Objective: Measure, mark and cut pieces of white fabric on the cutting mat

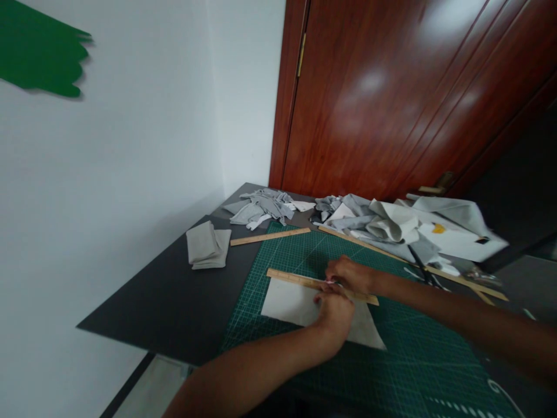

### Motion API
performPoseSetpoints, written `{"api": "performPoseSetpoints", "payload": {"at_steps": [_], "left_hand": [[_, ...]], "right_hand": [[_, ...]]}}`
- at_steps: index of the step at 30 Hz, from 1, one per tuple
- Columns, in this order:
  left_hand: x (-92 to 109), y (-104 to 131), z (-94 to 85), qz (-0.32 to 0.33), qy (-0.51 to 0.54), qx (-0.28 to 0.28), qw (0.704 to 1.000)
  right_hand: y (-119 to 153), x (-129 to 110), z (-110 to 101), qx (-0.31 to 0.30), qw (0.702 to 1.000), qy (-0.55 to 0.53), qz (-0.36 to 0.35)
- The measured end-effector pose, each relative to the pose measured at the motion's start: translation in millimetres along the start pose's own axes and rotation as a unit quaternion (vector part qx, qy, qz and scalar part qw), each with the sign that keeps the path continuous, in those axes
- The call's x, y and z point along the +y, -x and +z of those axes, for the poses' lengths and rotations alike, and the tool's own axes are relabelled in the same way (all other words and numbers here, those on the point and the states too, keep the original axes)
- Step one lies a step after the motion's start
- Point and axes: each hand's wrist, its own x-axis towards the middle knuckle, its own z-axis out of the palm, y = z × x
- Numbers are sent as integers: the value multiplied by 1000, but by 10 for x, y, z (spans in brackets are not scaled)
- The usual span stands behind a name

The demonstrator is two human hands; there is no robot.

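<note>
1. Cloth (287, 301) lies on the green mat (304, 252), ruler (287, 277) along its far edge.
2. Left hand (336, 314) and right hand (349, 275) curl at the ruler; can't tell their grip.
3. Keep the ruler flat, still.

Pale cloth piece (289, 301), lying flat, light wooden ruler (293, 279) along its far edge

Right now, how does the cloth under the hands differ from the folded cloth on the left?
The flat cloth lies spread out; the folded cloth is layered. The flat cloth is on the green mat, the folded cloth on the dark tabletop. A ruler lies along the flat cloth's far edge; none lies on the folded cloth. Both are pale.
</note>
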Motion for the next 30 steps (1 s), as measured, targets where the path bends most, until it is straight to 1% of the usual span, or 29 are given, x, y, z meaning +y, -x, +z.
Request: {"api": "performPoseSetpoints", "payload": {"at_steps": [3,10,11,12,13,15,17,19,21,24,28,30], "left_hand": [[-1,4,2,0,-17,2,1000],[12,-6,-30,7,-23,-24,999],[12,-7,-40,6,-25,-27,999],[11,-7,-54,4,-27,-30,999],[9,-6,-70,3,-30,-34,999],[2,0,-104,4,-39,-39,998],[-5,10,-131,8,-51,-36,998],[-10,23,-140,12,-70,-24,997],[-10,34,-128,12,-86,-11,996],[-3,46,-89,7,-86,7,996],[10,58,-62,21,-68,19,997],[12,61,-70,30,-66,18,997]], "right_hand": [[85,22,6,0,1000,2,-1],[351,111,-25,12,1000,-20,15],[386,127,-17,21,999,-34,16],[414,144,4,46,997,-65,23],[435,162,42,85,990,-107,37],[449,203,165,187,959,-195,81],[429,259,332,274,920,-247,134],[389,334,497,327,889,-264,182],[349,423,621,374,852,-287,228],[328,549,705,423,798,-326,279],[396,652,724,448,752,-376,303],[452,679,742,469,729,-388,312]]}}
